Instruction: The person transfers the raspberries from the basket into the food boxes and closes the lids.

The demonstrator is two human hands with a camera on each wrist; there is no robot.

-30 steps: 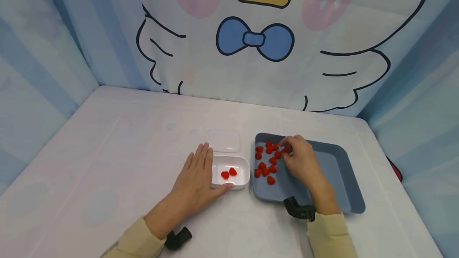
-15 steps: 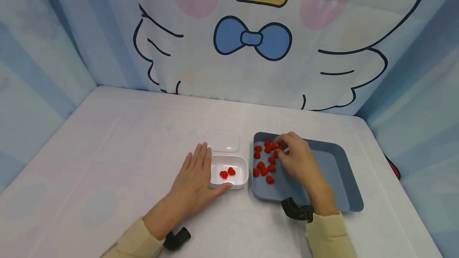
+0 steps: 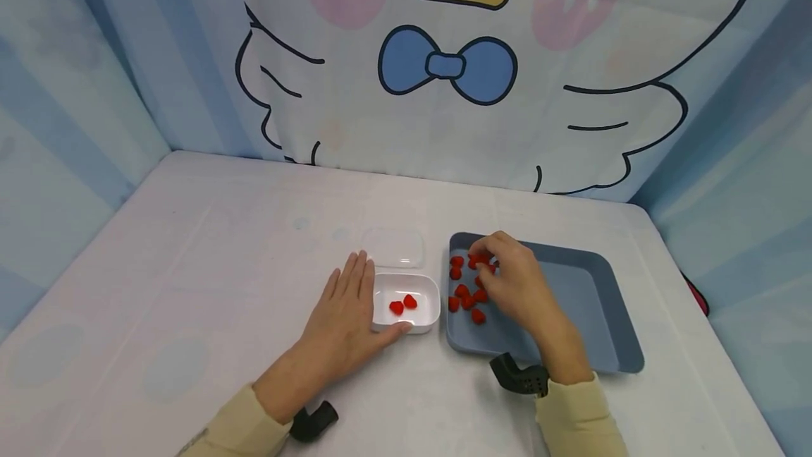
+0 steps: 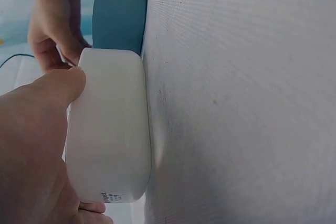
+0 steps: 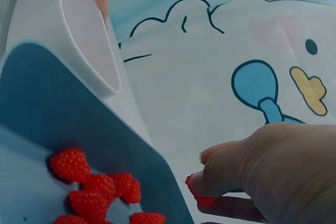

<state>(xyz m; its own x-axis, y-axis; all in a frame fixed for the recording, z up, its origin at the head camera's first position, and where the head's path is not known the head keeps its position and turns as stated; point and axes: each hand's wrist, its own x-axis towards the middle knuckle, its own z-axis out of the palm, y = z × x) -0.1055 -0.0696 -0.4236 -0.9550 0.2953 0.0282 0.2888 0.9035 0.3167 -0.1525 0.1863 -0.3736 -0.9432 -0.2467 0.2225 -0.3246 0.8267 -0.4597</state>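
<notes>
My left hand (image 3: 342,326) lies along the left side of a small white plastic container (image 3: 426,317), fingers straight and thumb on its near rim. Two raspberries (image 3: 396,307) sit inside. In the left wrist view the thumb touches the top edge of the container's wall (image 4: 110,124). My right hand (image 3: 517,281) is over the left part of a blue-grey tray (image 3: 586,309). Between its thumb and fingers it pinches a raspberry (image 5: 202,194), plain in the right wrist view. Several more raspberries (image 5: 90,205) lie in the tray, some hidden behind the hand.
A clear plastic lid (image 3: 393,247) lies on the white-covered table (image 3: 209,252) behind the container. The container stands just left of the tray. A cartoon-printed curtain (image 3: 444,132) hangs behind the table, with blue curtains on both sides.
My right hand has shifted left across the tray, over the upper raspberries. The left hand stays at the container, which holds the same two raspberries.
</notes>
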